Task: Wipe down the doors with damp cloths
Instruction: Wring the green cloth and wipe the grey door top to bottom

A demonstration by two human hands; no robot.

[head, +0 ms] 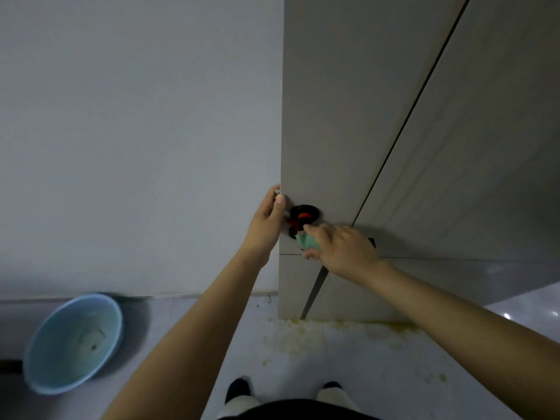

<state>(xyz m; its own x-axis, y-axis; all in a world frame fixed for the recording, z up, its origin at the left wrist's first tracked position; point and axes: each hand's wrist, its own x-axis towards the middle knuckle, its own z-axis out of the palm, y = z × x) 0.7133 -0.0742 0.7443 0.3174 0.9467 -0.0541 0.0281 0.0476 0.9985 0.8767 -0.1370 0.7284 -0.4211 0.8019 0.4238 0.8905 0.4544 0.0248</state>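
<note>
A pale grey door panel (342,116) stands ahead and to the right, with a dark vertical seam running down it. A black and red suction-cup handle (304,214) sticks to the door near its left edge. My left hand (266,225) grips that left edge, thumb on the front face and fingers wrapped behind. My right hand (341,248) pinches a small green cloth (307,241) and holds it against the door just below the handle.
A blue plastic basin (74,344) leans against the white wall (136,131) at the lower left. Yellowish stains (303,334) mark the tiled floor at the foot of the door. My feet (239,389) stand just before the stains.
</note>
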